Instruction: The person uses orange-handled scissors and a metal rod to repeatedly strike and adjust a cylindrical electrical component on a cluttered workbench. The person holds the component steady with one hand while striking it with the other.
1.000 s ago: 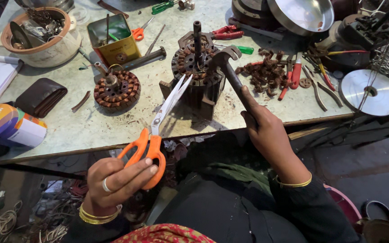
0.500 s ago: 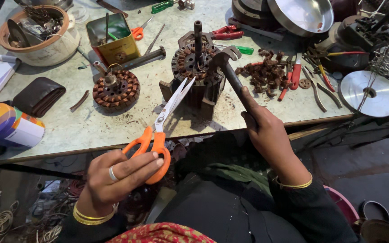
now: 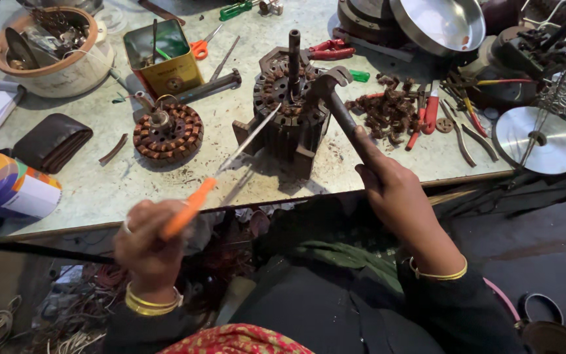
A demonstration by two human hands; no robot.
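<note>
**Head view: scissors and hammer at a motor core**

Head camera looks down on both hands at the near edge of a workbench [image 3: 99,190]. The left hand [image 3: 149,246] is closed around the orange handles of a pair of scissors [image 3: 221,176], whose blades point toward one o'clock and end just beside the lower left of the motor core [image 3: 289,115]; the picture is too blurred to tell whether the blades are apart or touch the core. The right hand [image 3: 388,190] is wrapped tight on the handle of a hammer [image 3: 335,98], its head lying against the core's top right, beside the upright shaft.

At nine o'clock from the core lies a round copper-wound coil disc [image 3: 168,134]. A yellow tin [image 3: 162,59] stands at eleven o'clock, a bowl of parts [image 3: 54,56] farther left. At three o'clock sits a pile of rusty scraps [image 3: 388,111] with red-handled pliers [image 3: 424,118].
</note>
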